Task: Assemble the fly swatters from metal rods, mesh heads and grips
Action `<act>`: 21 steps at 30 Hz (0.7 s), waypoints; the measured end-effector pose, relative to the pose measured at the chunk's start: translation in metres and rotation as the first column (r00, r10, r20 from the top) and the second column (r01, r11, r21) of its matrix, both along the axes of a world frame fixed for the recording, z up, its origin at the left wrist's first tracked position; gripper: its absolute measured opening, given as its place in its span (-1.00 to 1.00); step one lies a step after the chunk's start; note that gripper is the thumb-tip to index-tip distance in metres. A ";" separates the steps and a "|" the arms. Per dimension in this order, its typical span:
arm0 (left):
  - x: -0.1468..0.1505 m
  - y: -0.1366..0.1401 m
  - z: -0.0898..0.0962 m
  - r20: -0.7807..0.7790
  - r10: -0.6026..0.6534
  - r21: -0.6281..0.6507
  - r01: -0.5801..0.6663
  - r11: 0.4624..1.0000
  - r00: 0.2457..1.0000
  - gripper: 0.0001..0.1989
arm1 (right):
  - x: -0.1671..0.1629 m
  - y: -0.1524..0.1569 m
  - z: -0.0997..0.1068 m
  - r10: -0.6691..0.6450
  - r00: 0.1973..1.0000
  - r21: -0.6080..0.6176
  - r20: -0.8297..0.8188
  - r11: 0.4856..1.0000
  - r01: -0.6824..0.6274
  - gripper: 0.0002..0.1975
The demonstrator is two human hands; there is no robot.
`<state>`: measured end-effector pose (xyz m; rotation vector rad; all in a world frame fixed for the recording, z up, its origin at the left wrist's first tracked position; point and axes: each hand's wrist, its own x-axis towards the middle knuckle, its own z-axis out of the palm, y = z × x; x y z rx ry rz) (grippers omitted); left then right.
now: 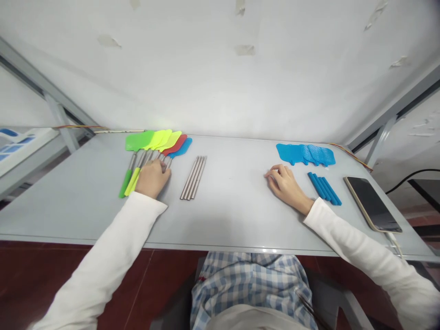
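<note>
Head view, fanned swatters (pixel 156 140), under left grip (pixel 151 177)

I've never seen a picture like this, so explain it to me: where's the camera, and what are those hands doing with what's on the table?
There is no machine here: a person works bare-handed, and a camera on their head looks forward and down at the table. The left hand lies over a fanned row of fly swatters; whether it grips one is hard to tell. Beside them lie slim metal rods. The right hand, fingers loosely curled, holds nothing visible. Near it are overlapping blue swatter heads, blue handles and a smartphone.
</note>
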<state>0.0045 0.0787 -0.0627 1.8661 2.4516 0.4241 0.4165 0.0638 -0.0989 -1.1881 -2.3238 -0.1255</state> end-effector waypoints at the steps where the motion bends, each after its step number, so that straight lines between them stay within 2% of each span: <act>1: -0.001 0.002 0.005 0.034 0.001 -0.046 0.000 0.999 0.999 -0.76 | 0.000 0.000 0.000 0.002 1.000 -0.008 -0.009 1.000 -0.002 -0.79; 4: 0.003 0.002 0.020 0.159 0.012 -0.127 0.009 0.992 0.987 -0.80 | 0.001 0.000 0.001 0.006 0.999 -0.042 -0.046 0.999 -0.007 -0.80; 8: 0.029 -0.011 0.043 0.411 -0.039 -0.070 0.074 0.995 0.911 -0.75 | 0.001 -0.003 0.005 0.002 0.995 -0.110 -0.100 0.994 -0.013 -0.78; 10: 0.052 -0.019 0.054 0.581 -0.131 -0.003 0.163 0.987 0.804 -0.72 | -0.002 -0.006 0.009 0.012 0.988 -0.156 -0.152 0.987 -0.037 -0.77; 13: 0.096 -0.027 0.063 0.764 -0.282 0.131 0.289 0.948 0.581 -0.67 | -0.014 -0.012 0.020 0.029 0.944 -0.278 -0.330 0.952 -0.126 -0.75; 15: 0.128 -0.028 0.061 0.838 -0.354 0.182 0.398 0.899 0.416 -0.67 | -0.024 -0.013 0.030 -0.027 0.858 -0.396 -0.513 0.894 -0.208 -0.66; 17: 0.159 -0.026 0.053 0.877 -0.375 0.188 0.504 0.843 0.301 -0.68 | -0.035 -0.011 0.042 -0.138 0.713 -0.485 -0.687 0.819 -0.308 -0.55; 19: 0.187 -0.023 0.041 0.889 -0.387 0.188 0.575 0.796 0.246 -0.72 | -0.043 -0.003 0.054 -0.243 0.548 -0.505 -0.800 0.767 -0.397 -0.47; 21: 0.209 -0.019 0.032 0.881 -0.417 0.212 0.603 0.769 0.222 -0.72 | -0.048 0.008 0.063 -0.301 0.433 -0.487 -0.850 0.764 -0.423 -0.44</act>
